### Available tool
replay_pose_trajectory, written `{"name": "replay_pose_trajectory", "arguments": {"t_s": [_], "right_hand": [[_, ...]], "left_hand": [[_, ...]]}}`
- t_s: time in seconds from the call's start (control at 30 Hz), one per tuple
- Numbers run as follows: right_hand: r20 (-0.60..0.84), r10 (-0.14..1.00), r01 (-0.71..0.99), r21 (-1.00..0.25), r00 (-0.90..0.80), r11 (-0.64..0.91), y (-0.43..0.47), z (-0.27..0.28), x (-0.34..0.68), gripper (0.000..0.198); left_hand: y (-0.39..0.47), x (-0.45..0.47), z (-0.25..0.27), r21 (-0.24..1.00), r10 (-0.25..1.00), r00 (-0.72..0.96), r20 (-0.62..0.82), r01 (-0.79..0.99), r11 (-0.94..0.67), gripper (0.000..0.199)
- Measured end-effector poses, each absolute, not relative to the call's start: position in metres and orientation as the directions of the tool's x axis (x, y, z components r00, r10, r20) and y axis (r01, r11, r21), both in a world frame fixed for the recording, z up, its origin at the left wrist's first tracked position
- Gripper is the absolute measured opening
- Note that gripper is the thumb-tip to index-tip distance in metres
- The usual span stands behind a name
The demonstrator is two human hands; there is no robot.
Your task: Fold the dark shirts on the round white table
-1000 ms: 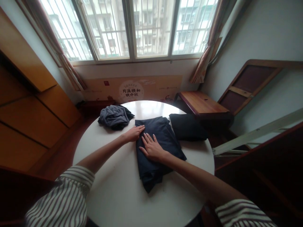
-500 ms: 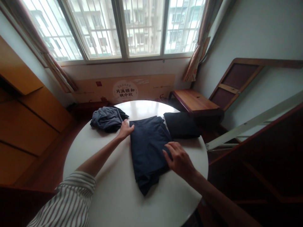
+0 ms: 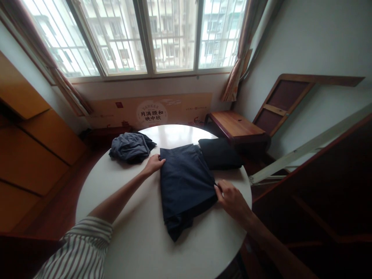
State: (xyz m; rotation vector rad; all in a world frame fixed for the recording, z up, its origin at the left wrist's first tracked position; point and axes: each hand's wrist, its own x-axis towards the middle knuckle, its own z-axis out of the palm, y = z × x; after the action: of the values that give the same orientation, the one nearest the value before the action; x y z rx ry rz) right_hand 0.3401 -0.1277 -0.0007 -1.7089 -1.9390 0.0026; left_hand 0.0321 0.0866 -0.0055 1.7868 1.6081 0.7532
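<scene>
A dark blue garment (image 3: 186, 178), shaped like a pair of shorts folded over, lies on the round white table (image 3: 139, 232). My left hand (image 3: 155, 164) pinches its upper left edge between thumb and fingers. On the opposite side, my right hand (image 3: 231, 197) grips the garment's right edge, where the cloth is pulled to a point. The lower end of the cloth is bunched, with a corner hanging toward me. Just beyond my left hand sits a crumpled grey-blue garment (image 3: 129, 148). A black folded garment (image 3: 220, 154) rests to the right of the dark blue one.
A wooden bench-like table (image 3: 235, 124) stands behind the round table at right. A pale metal bar (image 3: 279, 164) slants upward beside a dark wooden panel (image 3: 328, 193). Orange cabinets (image 3: 29, 155) line the left, and barred windows (image 3: 171, 35) face me.
My right hand has moved slightly right and closed on the garment's edge, drawing it outward to the right. My left fingers have closed on the upper left edge. The camera view has shifted slightly.
</scene>
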Motion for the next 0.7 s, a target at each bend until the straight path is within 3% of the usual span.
{"name": "replay_pose_trajectory", "arguments": {"t_s": [0.13, 0.2, 0.3, 0.47, 0.57, 0.7], "right_hand": [[0.243, 0.97, 0.76, -0.636, 0.028, 0.137, -0.118, 0.004, 0.348, 0.026], [0.211, 0.974, 0.677, -0.729, 0.088, 0.097, -0.104, 0.008, 0.351, 0.022], [0.251, 0.957, 0.67, -0.737, 0.147, 0.09, -0.081, 0.014, 0.352, 0.024], [0.374, 0.916, 0.632, -0.747, 0.145, 0.205, -0.046, 0.019, 0.347, 0.037], [0.329, 0.931, 0.503, -0.838, 0.157, 0.211, -0.024, 0.018, 0.346, 0.058], [0.157, 0.982, 0.281, -0.952, 0.105, 0.122, 0.007, 0.022, 0.344, 0.108]], "left_hand": [[0.088, 0.045, -0.003, 0.842, 0.995, 0.101, -0.017, 0.538, -0.04, 0.039], [0.089, 0.053, -0.002, 0.889, 0.985, 0.173, -0.023, 0.454, -0.059, 0.038], [0.084, 0.063, 0.004, 0.904, 0.974, 0.217, 0.068, 0.4, -0.152, 0.031], [0.055, 0.069, 0.026, 0.797, 0.865, 0.351, 0.358, 0.369, -0.479, 0.036], [0.04, 0.069, 0.045, 0.785, 0.824, 0.32, 0.468, 0.277, -0.554, 0.036], [0.035, 0.062, 0.06, 0.799, 0.807, 0.313, 0.5, 0.191, -0.57, 0.035]]}}
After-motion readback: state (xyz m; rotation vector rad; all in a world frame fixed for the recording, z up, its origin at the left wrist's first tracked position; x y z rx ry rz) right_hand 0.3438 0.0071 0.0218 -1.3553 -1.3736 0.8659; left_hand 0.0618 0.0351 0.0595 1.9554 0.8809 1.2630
